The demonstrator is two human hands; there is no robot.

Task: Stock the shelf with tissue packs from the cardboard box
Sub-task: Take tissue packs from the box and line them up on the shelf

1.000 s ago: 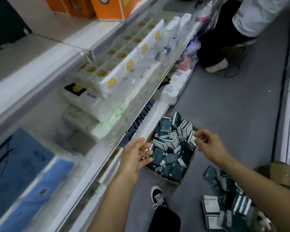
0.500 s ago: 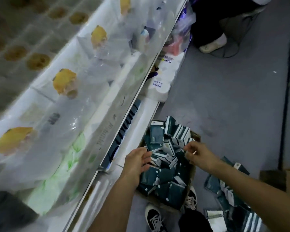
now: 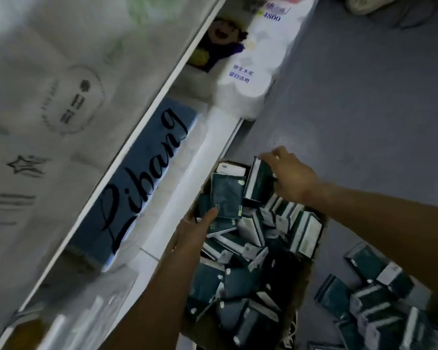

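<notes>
A cardboard box (image 3: 304, 279) on the floor beside the shelf holds several dark green tissue packs (image 3: 240, 281). My left hand (image 3: 196, 229) reaches into its near-left side, and its thumb presses the lower edge of an upright green pack (image 3: 226, 197); whether the fingers curl behind it is hidden. My right hand (image 3: 288, 175) grips another green pack (image 3: 259, 181) at the box's far end, fingers over its top edge. The white bottom shelf (image 3: 205, 152) runs along the left of the box.
A blue "Libang" pack (image 3: 142, 183) lies on the bottom shelf, and a white toilet-roll bundle (image 3: 253, 69) stands further along it. More green packs (image 3: 379, 299) lie loose on the grey floor at the right. Another person's shoe (image 3: 362, 5) shows at the top right.
The view has dropped and closed in on the box. My right hand has taken hold of a green pack at the far end, and my left hand has reached deeper onto an upright pack.
</notes>
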